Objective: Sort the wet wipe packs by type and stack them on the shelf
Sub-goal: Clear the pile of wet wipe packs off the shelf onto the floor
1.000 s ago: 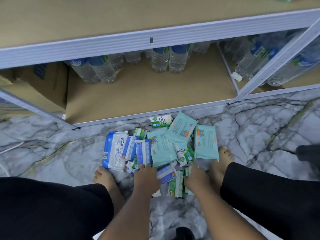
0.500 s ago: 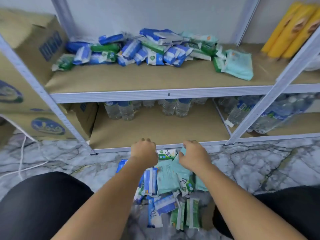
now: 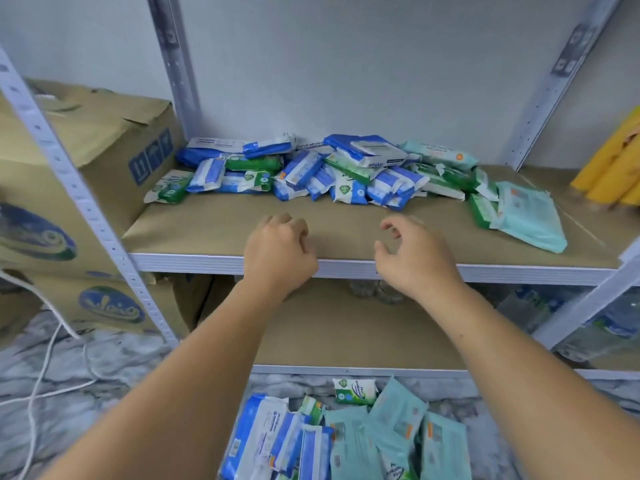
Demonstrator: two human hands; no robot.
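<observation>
Wall (image 3: 346, 64): plain pale grey, at 12 o'clock behind the rack.
Rack posts: perforated grey metal uprights; rear pair at 11 o'clock (image 3: 173, 57) and 1 o'clock (image 3: 554, 81), one front post (image 3: 69, 181) slanting across 9 o'clock.
Middle shelf board (image 3: 214, 230): brown fibreboard with a ribbed grey metal front rail; its front strip is bare.
Shelf heap (image 3: 311, 174): unsorted wet wipe packs in blue-and-white, green-and-white and teal, lying along the rear of the middle shelf board at 12 o'clock, overlapping each other.
Teal packs (image 3: 530, 216): flat, at 2 o'clock on the same board, at the right end of the heap, touching a green pack.
Floor pile (image 3: 346, 438): more wet wipe packs at 6 o'clock on the floor, blue-and-white to the left, teal to the right, a small green-and-white pack at the far edge.
Left hand (image 3: 277, 251): over the front rail at centre, fingers curled into the palm, holding nothing.
Right hand (image 3: 412, 254): just beside it at 3 o'clock from the left hand, fingers half bent and apart from the thumb, holding nothing.
Lower shelf board (image 3: 346, 334): brown, beneath the forearms.
Water bottles (image 3: 606, 323): blurred, at 4 o'clock on the lower level.
Cardboard boxes (image 3: 86, 150): stacked at 9 o'clock, blue print on the sides, top flaps creased.
Yellow packages (image 3: 613, 168): at 3 o'clock, cut off by the frame edge.
Floor (image 3: 104, 375): grey-white marble pattern.
White cord (image 3: 45, 358): looped on the floor at 8 o'clock.
</observation>
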